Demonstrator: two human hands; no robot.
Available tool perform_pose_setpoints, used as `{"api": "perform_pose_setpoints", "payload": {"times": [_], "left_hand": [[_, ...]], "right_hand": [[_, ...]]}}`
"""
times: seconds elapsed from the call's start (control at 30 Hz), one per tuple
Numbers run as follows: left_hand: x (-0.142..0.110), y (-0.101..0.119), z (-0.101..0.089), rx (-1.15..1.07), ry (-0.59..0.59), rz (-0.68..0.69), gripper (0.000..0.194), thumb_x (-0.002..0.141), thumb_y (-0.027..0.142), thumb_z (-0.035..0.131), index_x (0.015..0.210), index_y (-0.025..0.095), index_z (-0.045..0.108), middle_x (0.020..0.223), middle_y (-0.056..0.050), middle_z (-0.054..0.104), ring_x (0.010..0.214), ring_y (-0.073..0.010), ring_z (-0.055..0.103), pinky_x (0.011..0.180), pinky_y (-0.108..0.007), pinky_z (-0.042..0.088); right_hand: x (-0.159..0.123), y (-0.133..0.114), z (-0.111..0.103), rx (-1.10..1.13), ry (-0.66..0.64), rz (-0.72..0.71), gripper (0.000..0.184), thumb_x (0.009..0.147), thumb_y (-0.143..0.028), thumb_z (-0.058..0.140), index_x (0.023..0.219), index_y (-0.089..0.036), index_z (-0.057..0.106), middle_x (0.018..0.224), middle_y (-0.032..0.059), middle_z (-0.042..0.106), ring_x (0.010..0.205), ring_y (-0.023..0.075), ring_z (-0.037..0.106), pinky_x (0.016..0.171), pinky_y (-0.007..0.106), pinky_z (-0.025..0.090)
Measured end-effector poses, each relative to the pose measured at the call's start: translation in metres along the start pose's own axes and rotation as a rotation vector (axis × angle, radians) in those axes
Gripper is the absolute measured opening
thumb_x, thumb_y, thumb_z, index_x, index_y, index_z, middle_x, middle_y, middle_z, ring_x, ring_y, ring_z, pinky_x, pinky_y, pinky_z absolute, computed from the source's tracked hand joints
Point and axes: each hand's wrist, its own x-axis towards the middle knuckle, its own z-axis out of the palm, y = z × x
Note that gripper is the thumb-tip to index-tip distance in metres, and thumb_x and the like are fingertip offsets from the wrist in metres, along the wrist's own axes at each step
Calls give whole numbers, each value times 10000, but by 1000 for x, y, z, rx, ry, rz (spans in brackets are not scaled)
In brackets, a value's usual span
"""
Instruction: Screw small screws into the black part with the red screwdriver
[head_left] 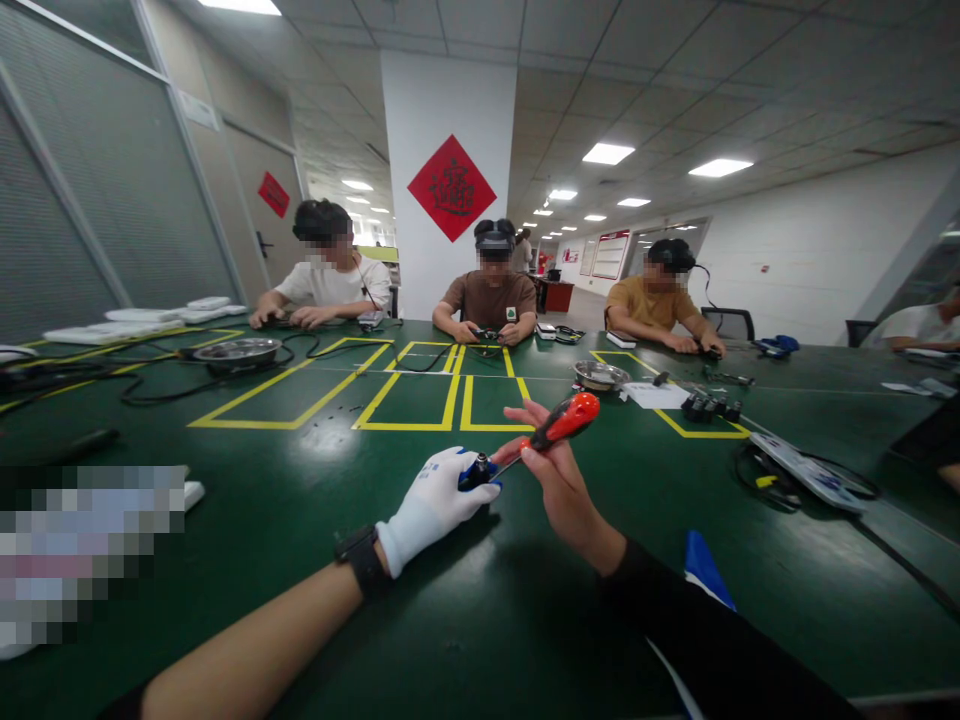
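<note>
My left hand [442, 500], in a white glove with blue fingertips, is closed round a small black part with a metal stud on top [480, 470]. What kind of part it is I cannot make out. Bare and to the right of it, my right hand [559, 480] grips a screwdriver [566, 420] with a red and black handle. The shaft slants down to the left toward the black part. Whether its tip touches the part is hidden by the gloved fingers.
Yellow tape rectangles [405, 428] mark the green table [450, 640]. Metal bowls [602, 375], several black parts [709, 405] and a power strip [806, 470] lie farther off. A blue-and-white cloth-like item [706, 570] is by my right sleeve. Several people sit around the table.
</note>
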Motion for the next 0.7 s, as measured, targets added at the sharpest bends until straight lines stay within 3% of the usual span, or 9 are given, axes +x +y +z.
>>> {"api": "perform_pose_setpoints", "payload": {"times": [0.1, 0.23, 0.37, 0.53, 0.63, 0.7], "left_hand": [[0, -1, 0, -4, -9, 6, 275, 811, 457, 569, 765, 192, 626, 720, -17, 587, 740, -195, 535, 713, -300, 391], [0, 0, -1, -21, -18, 5, 261, 805, 452, 586, 787, 196, 635, 747, -20, 593, 761, -198, 542, 714, -293, 397], [0, 0, -1, -25, -8, -7, 255, 796, 443, 600, 800, 192, 638, 767, -25, 593, 756, -195, 543, 709, -290, 403], [-1, 1, -1, -30, -3, -9, 238, 798, 427, 600, 781, 192, 632, 746, -18, 593, 752, -193, 546, 698, -284, 401], [0, 1, -1, -28, -6, -6, 241, 801, 431, 592, 784, 193, 632, 746, -19, 603, 764, -198, 549, 720, -291, 406], [0, 1, -2, -18, -10, -7, 251, 802, 439, 587, 786, 192, 633, 745, -22, 603, 769, -202, 549, 738, -299, 409]], "right_hand": [[3, 0, -1, 15, 14, 27, 274, 869, -255, 562, 1142, -234, 547, 1166, 63, 623, 845, 163, 653, 863, 372, 493], [8, 9, -5, 90, 78, 52, 104, 821, -242, 638, 895, -213, 571, 830, 0, 658, 722, 143, 624, 766, 329, 502], [8, 16, -7, 280, 126, 110, 152, 820, -205, 606, 952, -240, 540, 695, -56, 543, 626, 112, 553, 733, 307, 483], [8, 11, -6, 384, 111, 128, 335, 799, -161, 514, 1119, -251, 554, 993, 8, 610, 760, 146, 608, 823, 368, 487], [8, 5, -6, 359, 77, 168, 337, 827, -189, 531, 1154, -259, 578, 1286, 43, 549, 876, 158, 630, 932, 406, 454], [8, 3, -6, 348, 55, 184, 335, 833, -218, 573, 1165, -264, 580, 1353, 52, 517, 895, 159, 634, 952, 414, 447]]}}
